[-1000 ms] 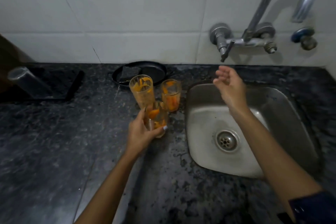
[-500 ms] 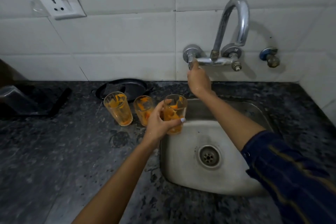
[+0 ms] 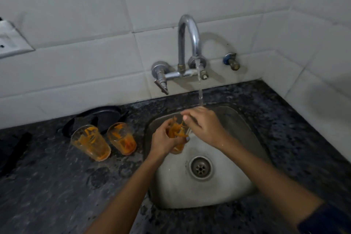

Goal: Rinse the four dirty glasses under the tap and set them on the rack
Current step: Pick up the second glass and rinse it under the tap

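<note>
A stained glass (image 3: pixel 177 134) is gripped by the left hand (image 3: pixel 163 141) over the sink (image 3: pixel 237 186) — its rim is pinched by the right hand (image 3: pixel 204 126), under the tap (image 3: pixel 187 43) stream.

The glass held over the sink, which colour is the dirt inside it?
Orange streaks, seen in the head view, inside the clear glass.

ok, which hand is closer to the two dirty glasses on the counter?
Left. The left hand grips a glass over the sink's left edge, beside the counter glasses. The right hand is farther right, under the water stream.
</note>
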